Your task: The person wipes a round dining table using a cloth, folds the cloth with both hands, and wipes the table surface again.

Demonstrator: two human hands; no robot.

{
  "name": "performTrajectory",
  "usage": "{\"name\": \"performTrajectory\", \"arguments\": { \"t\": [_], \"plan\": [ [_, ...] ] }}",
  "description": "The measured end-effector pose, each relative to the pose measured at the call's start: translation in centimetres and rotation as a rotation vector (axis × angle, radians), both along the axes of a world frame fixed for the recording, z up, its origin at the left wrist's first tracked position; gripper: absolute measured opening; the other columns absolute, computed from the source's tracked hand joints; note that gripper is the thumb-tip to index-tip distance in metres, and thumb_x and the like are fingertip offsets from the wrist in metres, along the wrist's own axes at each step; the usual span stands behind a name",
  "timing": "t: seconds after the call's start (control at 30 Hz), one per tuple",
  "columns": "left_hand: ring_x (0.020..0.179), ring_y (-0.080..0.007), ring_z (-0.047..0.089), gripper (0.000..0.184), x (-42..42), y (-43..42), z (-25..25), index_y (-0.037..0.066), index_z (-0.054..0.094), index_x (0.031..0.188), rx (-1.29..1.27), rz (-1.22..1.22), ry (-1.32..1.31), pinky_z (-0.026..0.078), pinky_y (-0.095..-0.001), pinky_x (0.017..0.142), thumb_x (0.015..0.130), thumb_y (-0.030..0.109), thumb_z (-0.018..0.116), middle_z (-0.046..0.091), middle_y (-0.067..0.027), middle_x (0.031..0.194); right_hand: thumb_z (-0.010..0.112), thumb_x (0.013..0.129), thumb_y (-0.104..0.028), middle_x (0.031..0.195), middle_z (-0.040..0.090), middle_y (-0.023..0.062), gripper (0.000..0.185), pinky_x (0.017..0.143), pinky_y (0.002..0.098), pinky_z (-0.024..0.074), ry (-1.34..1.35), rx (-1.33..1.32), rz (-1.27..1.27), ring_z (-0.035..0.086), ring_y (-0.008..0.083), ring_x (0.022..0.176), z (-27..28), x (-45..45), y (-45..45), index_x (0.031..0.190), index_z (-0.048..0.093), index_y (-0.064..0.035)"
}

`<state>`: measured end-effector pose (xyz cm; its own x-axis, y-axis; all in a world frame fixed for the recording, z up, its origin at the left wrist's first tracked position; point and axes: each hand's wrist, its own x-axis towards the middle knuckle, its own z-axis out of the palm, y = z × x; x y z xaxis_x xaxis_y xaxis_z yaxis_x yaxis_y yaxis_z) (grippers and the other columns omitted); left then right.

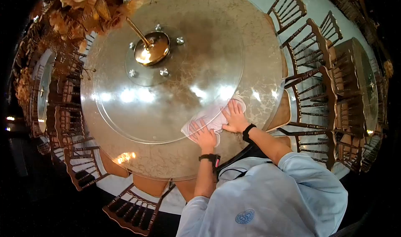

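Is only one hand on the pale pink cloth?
No, the left hand and the right hand both rest on the pale pink cloth, at the glass turntable's edge.

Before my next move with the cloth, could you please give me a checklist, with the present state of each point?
1. Left hand on the cloth: ok, palm down.
2. Right hand on the cloth: ok, also palm down.
3. Cloth smooth: not ok, it shows folds and an uneven edge.
4. Gold base clear of both hands: ok, it stands well apart from them.
5. Table clean under the cloth: cannot tell, the cloth hides that part.
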<state>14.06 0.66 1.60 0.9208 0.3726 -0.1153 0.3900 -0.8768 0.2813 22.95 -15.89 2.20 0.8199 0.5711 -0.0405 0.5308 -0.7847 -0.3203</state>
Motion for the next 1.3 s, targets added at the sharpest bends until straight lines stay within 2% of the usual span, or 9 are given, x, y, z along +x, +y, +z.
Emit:
{"name": "performTrajectory", "arguments": {
  "t": [0.4, 0.6, 0.7, 0.93, 1.03, 1.13, 1.2, 1.23, 1.3],
  "plan": [
    [0.137, -0.0412, 0.002, 0.076, 2.5, 1.3, 0.3, 0.013, 0.022, 0.143, -0.004, -0.048, 0.06, 0.006, -0.061, 0.104, 0.08, 0.039, 0.054, 0.005, -0.0222, 0.149, 0.052, 0.074, -0.055, 0.143, 0.018, 0.0305, 0.085, 0.107, 0.0577, 0.004, 0.232, -0.155, -0.014, 0.009, 0.0507, 0.132, 0.5, 2.8, 1.7, 0.144, 0.023, -0.0166],
    [0.136, -0.0427, 0.0, 0.077, 2.0, 2.2, 0.2, 0.014, 0.016, 0.145, -0.05, -0.091, 0.106, 0.004, -0.0609, 0.104, 0.082, 0.042, 0.052, 0.002, -0.0224, 0.15, 0.052, 0.077, -0.046, 0.137, 0.029, 0.0295, 0.071, 0.106, 0.0572, 0.0138, 0.049, -0.086, 0.045, 0.018, 0.0478, 0.132, 0.4, 1.9, 0.6, 0.138, 0.035, -0.0132],
    [0.137, -0.0424, 0.0, 0.077, 1.0, 2.6, -0.7, 0.015, 0.014, 0.146, -0.054, -0.137, 0.062, 0.004, -0.0601, 0.105, 0.083, 0.041, 0.051, 0.001, -0.0214, 0.15, 0.051, 0.078, -0.043, 0.139, 0.027, 0.0296, 0.069, 0.105, 0.0572, 0.0165, 0.015, -0.081, 0.077, 0.018, 0.047, 0.132, 0.6, 1.6, 0.2, 0.137, 0.036, -0.0118],
    [0.137, -0.0415, 0.004, 0.072, -0.6, 2.9, -0.2, 0.022, 0.016, 0.146, 0.007, -0.216, 0.123, 0.007, -0.0576, 0.107, 0.084, 0.039, 0.051, 0.007, -0.0191, 0.15, 0.051, 0.078, -0.043, 0.143, 0.02, 0.0303, 0.072, 0.105, 0.055, 0.0191, 0.049, -0.137, 0.038, 0.018, 0.0463, 0.133, 2.6, -1.8, -0.3, 0.137, 0.035, -0.0037],
    [0.137, -0.0405, 0.006, 0.07, -1.4, 3.0, 0.2, 0.026, 0.018, 0.145, -0.029, -0.261, 0.177, 0.008, -0.0569, 0.107, 0.084, 0.035, 0.052, 0.008, -0.0185, 0.15, 0.054, 0.075, -0.045, 0.141, 0.022, 0.033, 0.08, 0.102, 0.0529, 0.0278, 0.076, -0.255, 0.078, 0.021, 0.0475, 0.131, 2.9, -2.8, -0.4, 0.136, 0.032, 0.0019],
    [0.136, -0.0401, 0.009, 0.069, -2.4, 3.0, 0.4, 0.027, 0.02, 0.144, -0.062, -0.271, 0.189, 0.009, -0.0561, 0.107, 0.084, 0.033, 0.052, 0.009, -0.0184, 0.15, 0.055, 0.073, -0.046, 0.133, 0.035, 0.0351, 0.078, 0.099, 0.0508, 0.0324, 0.04, -0.268, 0.098, 0.035, 0.049, 0.123, 3.4, -3.0, -0.1, 0.129, 0.041, 0.0059],
    [0.136, -0.0398, 0.01, 0.069, -3.2, 2.9, 0.2, 0.028, 0.02, 0.144, -0.043, -0.283, 0.165, 0.01, -0.0559, 0.107, 0.084, 0.032, 0.053, 0.01, -0.0183, 0.15, 0.056, 0.071, -0.045, 0.114, 0.053, 0.0324, 0.064, 0.085, 0.0483, 0.0423, 0.02, -0.33, 0.115, 0.05, 0.0467, 0.107, 3.6, -3.1, 0.3, 0.108, 0.059, 0.0067],
    [0.136, -0.0395, 0.011, 0.069, -3.6, 2.7, 0.1, 0.028, 0.02, 0.144, -0.027, -0.291, 0.137, 0.011, -0.0557, 0.107, 0.084, 0.032, 0.053, 0.01, -0.0182, 0.15, 0.056, 0.071, -0.045, 0.114, 0.053, 0.0324, 0.064, 0.085, 0.0483, 0.0423, 0.02, -0.329, 0.112, 0.05, 0.0467, 0.107, 3.5, -3.3, 0.2, 0.108, 0.059, 0.0067],
    [0.136, -0.0399, 0.012, 0.069, -4.4, 2.3, -0.2, 0.027, 0.021, 0.144, -0.013, -0.301, 0.101, 0.012, -0.056, 0.107, 0.083, 0.031, 0.054, 0.011, -0.0183, 0.15, 0.056, 0.069, -0.042, 0.086, 0.064, 0.0233, 0.045, 0.069, 0.044, 0.046, -0.13, -0.305, 0.299, 0.061, 0.0403, 0.084, 3.7, -3.6, 0.1, 0.081, 0.069, -0.0005]
  ]
}}
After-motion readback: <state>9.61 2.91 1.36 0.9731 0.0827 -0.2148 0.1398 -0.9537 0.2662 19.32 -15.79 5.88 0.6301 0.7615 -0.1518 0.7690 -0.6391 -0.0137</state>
